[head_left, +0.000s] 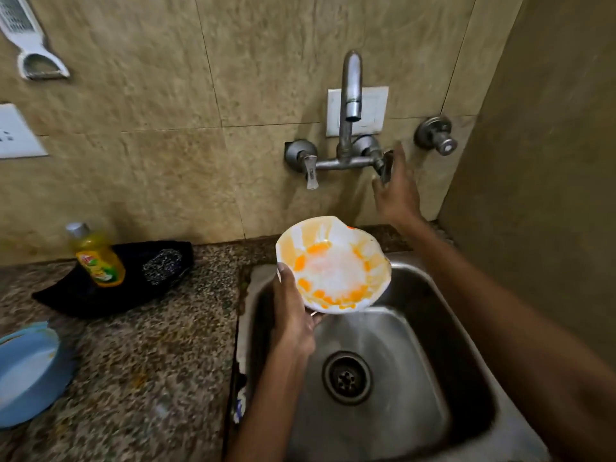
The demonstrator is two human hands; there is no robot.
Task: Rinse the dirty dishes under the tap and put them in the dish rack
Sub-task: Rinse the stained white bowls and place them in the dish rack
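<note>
My left hand (291, 308) grips a white bowl (336, 265) by its near-left rim, thumb on the inside, and holds it over the steel sink (466, 345). Orange smears coat the bowl's inside and its far rim is chipped. My right hand (396, 191) reaches up to the right lever (386, 166) of the wall tap (351, 95), fingers extended and touching it. No water stream shows at the spout. A blue dish (28, 371) lies on the counter at the far left. No dish rack is in view.
A yellow dish-soap bottle (96, 258) stands on a dark cloth (110, 288) with a scrubber (162, 265) on the granite counter (150, 361). A second valve (436, 135) sticks out of the wall at right. A grater (30, 38) hangs upper left. The drain (347, 377) sits mid-basin.
</note>
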